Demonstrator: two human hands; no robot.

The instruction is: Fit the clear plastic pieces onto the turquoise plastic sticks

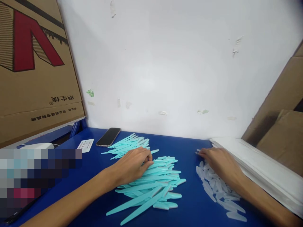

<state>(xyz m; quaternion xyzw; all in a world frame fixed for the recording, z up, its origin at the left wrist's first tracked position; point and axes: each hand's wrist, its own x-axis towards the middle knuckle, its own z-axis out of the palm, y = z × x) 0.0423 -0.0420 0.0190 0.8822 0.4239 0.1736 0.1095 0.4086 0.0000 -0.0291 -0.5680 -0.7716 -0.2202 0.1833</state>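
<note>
Teal knives [151, 179] lie in a loose heap at the near centre of the blue table [189, 151], blades crossing at many angles; a smaller fan of them sits just beyond, toward the phone [108, 136]. My left hand [132, 165] rests palm-down on the heap's far-left edge, fingers curled together over a few handles; whether they pinch one piece I cannot tell. My right hand [219, 164] lies on the far end of the clear sleeves [217, 189], a scattered strip running near-right, fingertips drawn together at the far tip, possibly on one sleeve; the grip itself is hidden.

To do this step well, I judge:
- Take one knife only, by the handle, from the top layer, so that the heap does not drag.
- Lift one sleeve clear of its neighbours; they overlap and are likely to cling.
- Keep both piles apart, with bare table between.

White sheets [260, 170] lie at the right edge, a card [85, 145] beside the phone.
</note>
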